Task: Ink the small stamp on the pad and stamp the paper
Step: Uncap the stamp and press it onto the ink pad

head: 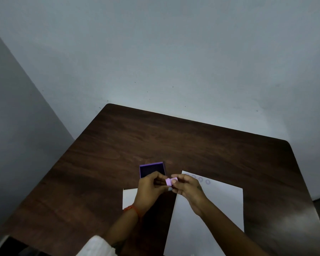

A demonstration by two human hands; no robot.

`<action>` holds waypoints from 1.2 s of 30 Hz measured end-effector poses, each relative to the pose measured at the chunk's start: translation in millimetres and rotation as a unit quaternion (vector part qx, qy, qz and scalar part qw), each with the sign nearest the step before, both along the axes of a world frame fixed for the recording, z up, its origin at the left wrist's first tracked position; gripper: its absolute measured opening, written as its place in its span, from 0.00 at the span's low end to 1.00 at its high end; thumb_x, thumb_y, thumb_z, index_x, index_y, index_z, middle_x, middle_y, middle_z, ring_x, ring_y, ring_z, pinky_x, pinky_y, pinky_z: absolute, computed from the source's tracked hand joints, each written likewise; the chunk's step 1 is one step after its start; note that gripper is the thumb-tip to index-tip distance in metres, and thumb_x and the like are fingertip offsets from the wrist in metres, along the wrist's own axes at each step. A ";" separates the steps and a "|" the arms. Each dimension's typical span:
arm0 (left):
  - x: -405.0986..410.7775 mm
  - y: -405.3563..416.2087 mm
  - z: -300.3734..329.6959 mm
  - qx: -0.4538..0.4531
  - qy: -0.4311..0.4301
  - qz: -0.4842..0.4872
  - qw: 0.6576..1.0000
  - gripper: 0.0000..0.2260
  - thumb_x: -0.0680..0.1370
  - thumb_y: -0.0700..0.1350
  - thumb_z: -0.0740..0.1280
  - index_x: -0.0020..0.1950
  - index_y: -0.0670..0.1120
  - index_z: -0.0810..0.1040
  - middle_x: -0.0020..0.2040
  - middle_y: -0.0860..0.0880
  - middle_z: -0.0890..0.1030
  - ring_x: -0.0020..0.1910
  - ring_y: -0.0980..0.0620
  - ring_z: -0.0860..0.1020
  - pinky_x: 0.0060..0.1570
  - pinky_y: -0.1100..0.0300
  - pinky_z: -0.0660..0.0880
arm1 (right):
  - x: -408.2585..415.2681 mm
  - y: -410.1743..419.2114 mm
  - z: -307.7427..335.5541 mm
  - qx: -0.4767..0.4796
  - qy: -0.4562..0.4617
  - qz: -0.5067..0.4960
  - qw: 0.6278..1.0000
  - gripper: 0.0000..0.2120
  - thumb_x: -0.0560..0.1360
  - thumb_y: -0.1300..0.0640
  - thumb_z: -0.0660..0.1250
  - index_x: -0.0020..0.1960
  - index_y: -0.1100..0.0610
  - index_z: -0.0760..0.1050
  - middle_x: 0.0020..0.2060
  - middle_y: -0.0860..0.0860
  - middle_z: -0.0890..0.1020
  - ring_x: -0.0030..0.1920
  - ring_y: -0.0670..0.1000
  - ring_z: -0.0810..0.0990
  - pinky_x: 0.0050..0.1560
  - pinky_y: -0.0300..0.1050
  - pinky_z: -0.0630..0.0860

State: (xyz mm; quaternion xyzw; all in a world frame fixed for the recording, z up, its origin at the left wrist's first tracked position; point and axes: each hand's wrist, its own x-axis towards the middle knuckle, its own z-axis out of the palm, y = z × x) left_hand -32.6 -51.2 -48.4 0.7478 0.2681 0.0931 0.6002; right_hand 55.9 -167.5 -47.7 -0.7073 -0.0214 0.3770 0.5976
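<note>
A small pink stamp [171, 181] is held above the table between both hands. My left hand [149, 189] pinches its left end and my right hand [187, 191] grips its right end. Just behind my left hand lies the open purple ink pad [151, 169] with its dark inked surface facing up. A white sheet of paper [220, 204] lies under my right hand and forearm, with a row of several faint round stamp marks [204, 180] near its far edge.
The dark wooden table [174, 141] stands against a pale wall, its far-left corner near another wall. A second white sheet [128, 199] lies under my left wrist. An orange thread band circles my left wrist.
</note>
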 end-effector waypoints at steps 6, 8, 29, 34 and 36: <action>0.7 0.4 0.9 0.006 0.001 -0.003 1.000 0.11 0.67 0.39 0.76 0.40 0.54 0.79 0.40 0.57 0.83 0.42 0.64 0.81 0.39 0.78 0.73 | 2.0 -2.7 6.2 0.010 0.014 0.005 1.000 0.05 0.71 0.62 0.70 0.47 0.56 0.80 0.46 0.55 0.83 0.44 0.50 0.82 0.34 0.31 0.79; 1.5 0.8 0.6 -0.002 0.001 0.001 1.000 0.10 0.67 0.39 0.76 0.40 0.53 0.80 0.40 0.57 0.84 0.41 0.64 0.81 0.39 0.78 0.74 | 2.5 -4.0 8.9 0.020 0.021 0.012 1.000 0.04 0.71 0.61 0.70 0.44 0.53 0.80 0.43 0.52 0.83 0.44 0.50 0.83 0.33 0.31 0.79; 11.0 1.2 -31.9 0.143 0.088 -0.112 0.979 0.07 0.71 0.38 0.71 0.48 0.46 0.80 0.52 0.49 0.82 0.50 0.55 0.78 0.56 0.66 0.72 | 11.2 -21.3 13.1 0.278 0.306 -0.105 0.904 0.11 0.70 0.68 0.63 0.38 0.63 0.84 0.36 0.59 0.87 0.36 0.53 0.86 0.31 0.41 0.82; 11.7 10.2 -40.2 0.221 0.085 -0.120 0.964 0.09 0.71 0.42 0.72 0.50 0.46 0.79 0.56 0.48 0.80 0.55 0.53 0.75 0.56 0.67 0.67 | 7.7 -17.1 16.3 0.284 0.290 -0.104 0.908 0.07 0.66 0.69 0.67 0.39 0.63 0.84 0.37 0.59 0.87 0.37 0.54 0.86 0.32 0.43 0.83; 10.7 12.1 -43.1 0.240 0.091 -0.132 0.957 0.10 0.71 0.42 0.72 0.51 0.47 0.79 0.57 0.48 0.79 0.59 0.51 0.74 0.59 0.63 0.67 | 6.1 -14.1 18.9 0.293 0.302 -0.107 0.901 0.08 0.63 0.67 0.69 0.40 0.64 0.83 0.39 0.60 0.87 0.38 0.55 0.86 0.33 0.44 0.83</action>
